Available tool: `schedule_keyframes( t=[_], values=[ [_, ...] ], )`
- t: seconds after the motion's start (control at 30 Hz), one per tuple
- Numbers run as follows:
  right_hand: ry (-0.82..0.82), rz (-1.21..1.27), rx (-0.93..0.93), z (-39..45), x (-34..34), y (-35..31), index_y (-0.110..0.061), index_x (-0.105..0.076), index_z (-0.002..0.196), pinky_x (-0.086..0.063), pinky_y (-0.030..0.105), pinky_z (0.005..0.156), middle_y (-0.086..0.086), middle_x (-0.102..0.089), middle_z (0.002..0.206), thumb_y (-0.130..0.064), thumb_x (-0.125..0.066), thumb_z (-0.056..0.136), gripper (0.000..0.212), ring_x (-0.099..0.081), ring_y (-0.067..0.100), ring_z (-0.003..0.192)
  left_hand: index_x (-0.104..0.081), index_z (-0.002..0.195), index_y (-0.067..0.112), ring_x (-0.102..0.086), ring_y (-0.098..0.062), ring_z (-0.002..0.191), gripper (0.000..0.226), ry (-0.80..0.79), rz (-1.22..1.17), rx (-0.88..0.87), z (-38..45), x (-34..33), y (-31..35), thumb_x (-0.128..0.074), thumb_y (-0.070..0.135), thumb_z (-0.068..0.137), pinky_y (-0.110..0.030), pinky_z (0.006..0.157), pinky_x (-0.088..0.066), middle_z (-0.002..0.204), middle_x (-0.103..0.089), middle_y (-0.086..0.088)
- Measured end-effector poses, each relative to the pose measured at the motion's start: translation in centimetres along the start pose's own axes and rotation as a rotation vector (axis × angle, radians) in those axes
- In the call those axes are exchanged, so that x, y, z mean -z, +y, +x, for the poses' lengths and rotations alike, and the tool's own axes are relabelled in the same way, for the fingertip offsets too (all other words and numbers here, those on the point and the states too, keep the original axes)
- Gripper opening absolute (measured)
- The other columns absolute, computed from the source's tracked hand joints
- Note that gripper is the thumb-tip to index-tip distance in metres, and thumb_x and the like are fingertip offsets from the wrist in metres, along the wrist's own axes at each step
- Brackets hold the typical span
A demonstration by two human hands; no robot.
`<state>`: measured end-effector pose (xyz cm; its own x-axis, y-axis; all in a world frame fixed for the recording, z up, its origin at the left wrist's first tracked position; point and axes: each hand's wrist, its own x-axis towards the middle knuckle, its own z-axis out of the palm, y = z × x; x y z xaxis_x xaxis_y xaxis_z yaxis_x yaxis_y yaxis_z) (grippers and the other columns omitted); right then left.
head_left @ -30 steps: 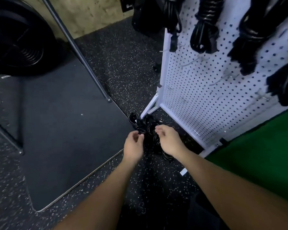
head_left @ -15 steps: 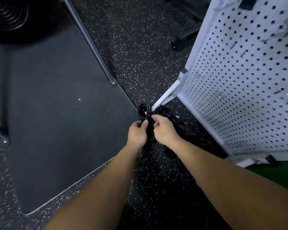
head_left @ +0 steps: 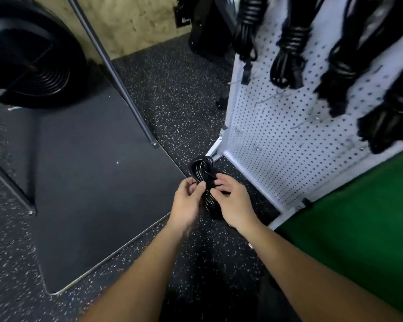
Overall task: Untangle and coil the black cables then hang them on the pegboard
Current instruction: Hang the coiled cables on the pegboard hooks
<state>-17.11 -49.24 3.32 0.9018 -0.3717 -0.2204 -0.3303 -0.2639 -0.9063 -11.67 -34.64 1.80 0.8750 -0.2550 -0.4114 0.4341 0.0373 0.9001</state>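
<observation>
Left hand [head_left: 186, 201] and right hand [head_left: 233, 201] both grip the cable bundle [head_left: 204, 169] with curled fingers, beside the pegboard [head_left: 277, 135].

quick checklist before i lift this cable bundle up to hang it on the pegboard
1. Both hands on the bundle: left hand and right hand grip the cable bundle: ok.
2. Coil wrapped tight, ends tucked: cannot tell.
3. Free hook on the pegboard: bare empty hooks show mid-board: ok.
4. Hung cables leave room: they fill the upper rows, lower rows open: ok.
5. Bundle clear of the board's foot: cannot tell.
</observation>
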Motion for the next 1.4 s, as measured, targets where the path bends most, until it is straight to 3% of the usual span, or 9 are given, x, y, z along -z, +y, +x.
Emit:
schedule_keyframes(
  t=[0.1, 0.17, 0.33, 0.5, 0.63, 0.83, 1.07, 1.23, 1.4],
  values=[
    [0.082, 0.024, 0.063, -3.9, 3.4, -1.5, -0.03, -0.068, 0.142, -0.056, 0.019, 0.098, -0.019, -0.073, 0.123, -0.026, -0.073, 0.104, 0.038, -0.068, -0.004, 0.11, -0.069, 0.133, 0.014, -0.077, -0.028, 0.112, 0.024, -0.109, 0.027, -0.082, -3.8, -2.4, 1.9, -0.066, 0.024, 0.111, -0.045, 0.096, -0.063, 0.121, -0.08, -0.007],
    [0.118, 0.033, 0.092, -6.2, 5.7, -2.3, -0.031, -0.071, 0.137, -0.058, 0.028, 0.1, -0.021, -0.075, 0.12, -0.028, -0.074, 0.104, 0.034, -0.069, -0.002, 0.107, -0.071, 0.13, 0.011, -0.075, -0.029, 0.108, 0.023, -0.132, 0.033, -0.103, -6.1, -4.1, 2.9, -0.065, 0.023, 0.111, -0.042, 0.089, -0.063, 0.122, -0.079, -0.014],
    [0.224, 0.044, 0.142, -11.3, 10.9, -4.0, -0.043, -0.068, 0.119, -0.055, 0.02, 0.095, -0.022, -0.076, 0.113, -0.025, -0.075, 0.104, 0.025, -0.067, -0.006, 0.106, -0.073, 0.128, 0.017, -0.074, -0.03, 0.108, 0.023, -0.225, 0.078, -0.199, -10.4, -8.4, 4.8, -0.064, 0.03, 0.111, -0.051, 0.096, -0.06, 0.12, -0.079, -0.012],
    [0.316, 0.063, 0.205, -14.4, 14.0, -4.8, -0.033, -0.071, 0.126, -0.06, 0.028, 0.095, -0.019, -0.077, 0.113, -0.023, -0.08, 0.1, 0.029, -0.069, 0.003, 0.107, -0.072, 0.121, 0.02, -0.055, -0.029, 0.091, 0.033, -0.303, 0.065, -0.295, -13.3, -11.5, 5.9, -0.062, 0.048, 0.107, -0.053, 0.079, -0.046, 0.099, -0.063, -0.012],
    [0.384, 0.094, 0.235, -15.2, 15.5, -5.4, -0.033, -0.071, 0.124, -0.061, 0.029, 0.092, -0.021, -0.075, 0.11, -0.024, -0.085, 0.096, 0.033, -0.071, 0.007, 0.103, -0.072, 0.126, 0.021, -0.06, -0.031, 0.096, 0.036, -0.352, 0.073, -0.342, -14.1, -13.2, 6.8, -0.056, 0.05, 0.11, -0.061, 0.081, -0.051, 0.115, -0.068, -0.033],
    [0.498, 0.074, 0.24, -14.5, 17.4, -5.6, -0.035, -0.069, 0.121, -0.06, 0.026, 0.092, -0.017, -0.073, 0.108, -0.02, -0.086, 0.096, 0.034, -0.069, 0.001, 0.098, -0.074, 0.122, 0.026, -0.072, -0.028, 0.118, 0.027, -0.368, 0.138, -0.361, -13.2, -16.3, 8.1, -0.051, 0.038, 0.113, -0.058, 0.11, -0.054, 0.12, -0.078, -0.003],
    [0.596, -0.018, 0.2, -11.9, 19.3, -5.2, -0.017, -0.073, 0.133, -0.054, 0.008, 0.086, -0.018, -0.071, 0.103, -0.018, -0.084, 0.097, 0.039, -0.067, -0.011, 0.094, -0.077, 0.118, 0.029, -0.073, -0.027, 0.117, 0.03, -0.401, 0.241, -0.344, -9.9, -19.6, 8.9, -0.05, 0.04, 0.112, -0.061, 0.11, -0.054, 0.117, -0.08, 0.001],
    [0.673, -0.116, 0.178, -10.6, 19.9, -4.8, -0.017, -0.076, 0.131, -0.063, 0.032, 0.102, -0.011, -0.08, 0.113, -0.015, -0.08, 0.099, 0.032, -0.075, -0.001, 0.101, -0.078, 0.112, 0.026, -0.075, -0.03, 0.112, 0.025, -0.398, 0.239, -0.332, -8.0, -21.7, 8.3, -0.054, 0.036, 0.111, -0.061, 0.107, -0.057, 0.11, -0.081, -0.002],
    [0.637, -0.17, 0.229, -10.5, 19.9, -3.5, -0.023, -0.068, 0.144, -0.059, 0.034, 0.109, -0.009, -0.078, 0.13, -0.014, -0.074, 0.102, 0.043, -0.073, 0.002, 0.118, -0.077, 0.111, 0.022, -0.075, -0.034, 0.112, 0.024, -0.398, 0.195, -0.353, -7.0, -22.6, 7.4, -0.055, 0.031, 0.112, -0.06, 0.109, -0.056, 0.109, -0.081, -0.006]
  ],
)
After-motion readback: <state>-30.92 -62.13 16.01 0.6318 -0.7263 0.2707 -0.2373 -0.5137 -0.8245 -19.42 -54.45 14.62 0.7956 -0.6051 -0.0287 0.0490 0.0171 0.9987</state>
